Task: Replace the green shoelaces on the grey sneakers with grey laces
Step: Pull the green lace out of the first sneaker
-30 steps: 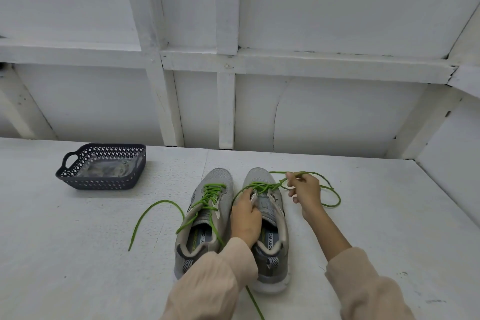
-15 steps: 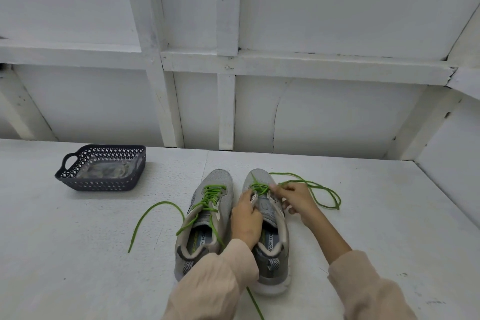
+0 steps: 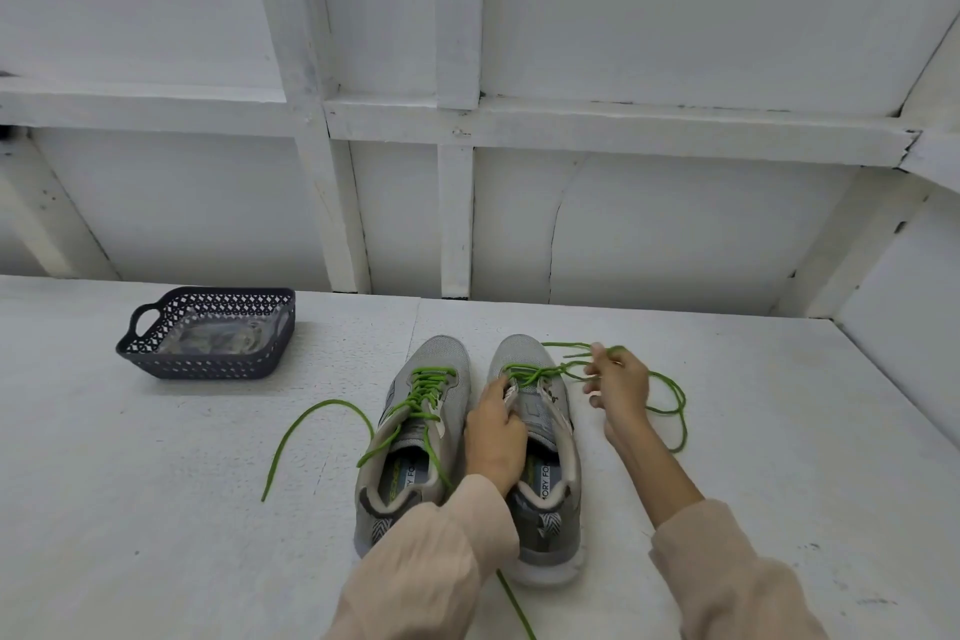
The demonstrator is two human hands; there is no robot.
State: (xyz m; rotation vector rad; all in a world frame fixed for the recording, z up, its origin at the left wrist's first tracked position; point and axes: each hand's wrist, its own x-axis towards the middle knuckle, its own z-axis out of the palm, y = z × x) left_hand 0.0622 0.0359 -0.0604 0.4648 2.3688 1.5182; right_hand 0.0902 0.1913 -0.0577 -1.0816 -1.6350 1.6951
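Note:
Two grey sneakers stand side by side on the white table, toes pointing away from me. The left sneaker [image 3: 415,437] is still threaded with a loosened green lace [image 3: 426,387], one end trailing off to the left. My left hand [image 3: 493,431] grips the tongue area of the right sneaker [image 3: 545,457]. My right hand [image 3: 615,382] is just right of that shoe's toe and pinches its green lace [image 3: 670,403], which is pulled out of most eyelets and loops on the table to the right.
A dark perforated basket [image 3: 208,334] with a clear bag of greyish laces sits at the back left. A white panelled wall closes off the far table edge, and a slanted wall stands on the right.
My right hand went in to the right sneaker's eyelets, then drew back out to the right with the green lace. My left hand stayed on the shoe.

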